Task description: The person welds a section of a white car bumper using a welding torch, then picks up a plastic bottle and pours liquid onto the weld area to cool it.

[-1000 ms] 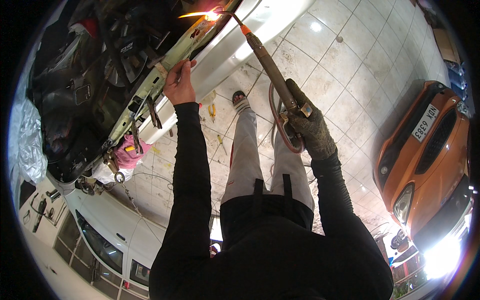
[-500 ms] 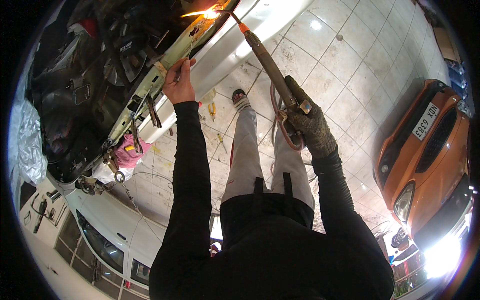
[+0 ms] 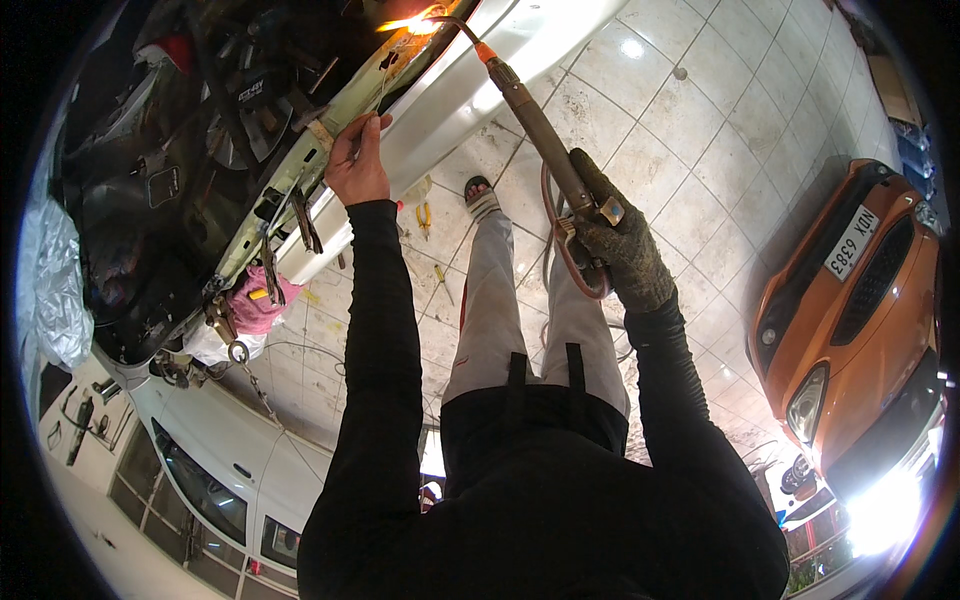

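Right now the torch (image 3: pixel 540 125) is slanting across one o'clock, its flame (image 3: pixel 406 25) streaming toward nine beside the metal rail (image 3: pixel 348 104). The gloved right hand (image 3: pixel 625 258), out at half past two, is wrapping the torch's rear; the bare left hand (image 3: pixel 360 168), at half past ten, is apparently pinching a thin rod (image 3: pixel 383 92). That torch is looking stiff and moderately heavy, the hose (image 3: pixel 577 280) probably adding drag, its rear offering the coolest hold. The rod is seeming light and bendy, wanting fingertips well away from flame.
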The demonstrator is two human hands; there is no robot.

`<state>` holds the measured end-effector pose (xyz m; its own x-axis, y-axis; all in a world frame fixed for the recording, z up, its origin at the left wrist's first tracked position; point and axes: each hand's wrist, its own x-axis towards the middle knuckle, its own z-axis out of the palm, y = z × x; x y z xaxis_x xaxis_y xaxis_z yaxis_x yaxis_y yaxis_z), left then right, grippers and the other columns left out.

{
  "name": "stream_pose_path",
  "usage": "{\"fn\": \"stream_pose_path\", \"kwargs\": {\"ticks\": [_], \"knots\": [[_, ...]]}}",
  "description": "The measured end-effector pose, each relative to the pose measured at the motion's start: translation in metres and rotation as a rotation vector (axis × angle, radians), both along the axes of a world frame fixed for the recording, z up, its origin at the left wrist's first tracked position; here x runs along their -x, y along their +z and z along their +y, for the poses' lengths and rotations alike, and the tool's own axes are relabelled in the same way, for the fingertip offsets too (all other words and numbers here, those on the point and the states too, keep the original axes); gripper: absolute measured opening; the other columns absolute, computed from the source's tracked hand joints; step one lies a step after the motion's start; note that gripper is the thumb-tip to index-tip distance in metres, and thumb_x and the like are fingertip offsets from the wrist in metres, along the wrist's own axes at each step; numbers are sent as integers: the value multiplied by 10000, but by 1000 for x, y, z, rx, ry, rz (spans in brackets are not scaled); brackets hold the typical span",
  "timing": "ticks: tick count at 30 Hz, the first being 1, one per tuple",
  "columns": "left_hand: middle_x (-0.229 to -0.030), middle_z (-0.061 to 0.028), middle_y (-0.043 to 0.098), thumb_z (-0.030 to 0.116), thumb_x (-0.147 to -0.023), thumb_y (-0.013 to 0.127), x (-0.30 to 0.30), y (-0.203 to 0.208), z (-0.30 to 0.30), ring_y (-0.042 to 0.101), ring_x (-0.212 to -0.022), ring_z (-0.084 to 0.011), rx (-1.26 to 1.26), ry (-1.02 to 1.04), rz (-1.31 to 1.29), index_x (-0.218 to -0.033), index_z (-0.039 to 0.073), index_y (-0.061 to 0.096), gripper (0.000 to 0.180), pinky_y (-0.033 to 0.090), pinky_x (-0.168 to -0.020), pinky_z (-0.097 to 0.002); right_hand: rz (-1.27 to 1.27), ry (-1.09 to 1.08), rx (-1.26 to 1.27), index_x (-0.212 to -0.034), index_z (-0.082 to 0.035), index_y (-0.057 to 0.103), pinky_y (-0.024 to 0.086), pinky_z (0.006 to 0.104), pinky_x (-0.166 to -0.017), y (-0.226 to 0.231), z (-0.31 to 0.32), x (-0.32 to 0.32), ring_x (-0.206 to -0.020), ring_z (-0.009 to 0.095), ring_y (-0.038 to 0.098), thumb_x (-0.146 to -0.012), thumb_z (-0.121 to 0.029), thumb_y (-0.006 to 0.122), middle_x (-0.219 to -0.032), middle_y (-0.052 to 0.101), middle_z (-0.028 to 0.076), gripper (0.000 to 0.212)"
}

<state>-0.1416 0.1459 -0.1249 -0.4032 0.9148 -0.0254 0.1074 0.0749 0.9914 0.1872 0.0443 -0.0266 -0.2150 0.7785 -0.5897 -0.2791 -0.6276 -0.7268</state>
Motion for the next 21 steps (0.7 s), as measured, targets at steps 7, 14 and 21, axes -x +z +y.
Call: {"fn": "stream_pose_path", "kwargs": {"ticks": [7,14,21], "knots": [[-1012,-155,795,119,-998,739,-2,1,1,738,-965,-166,15,28,12,-1126,-45,726,209,531,-945,-274,11,6,-12,-1011,37,617,443,267,-357,-2,0,0,-408,145,566,-976,-175,700,-635,633,75,231],[-1018,-157,796,123,-993,744,-2,0,1,735,-966,-162,20,26,9,-1123,-49,728,216,533,-941,-274,-33,-23,-34,-997,29,615,440,263,-365,6,3,6,-411,141,560,-987,-181,692,-619,619,70,224],[-1012,-158,795,109,-992,737,-2,-1,4,736,-965,-164,21,27,-5,-1120,-50,729,204,538,-936,-276,54,-33,-4,-1363,40,536,424,262,-365,-7,-4,1,-411,129,535,-989,-161,682,-639,606,55,448]]}}
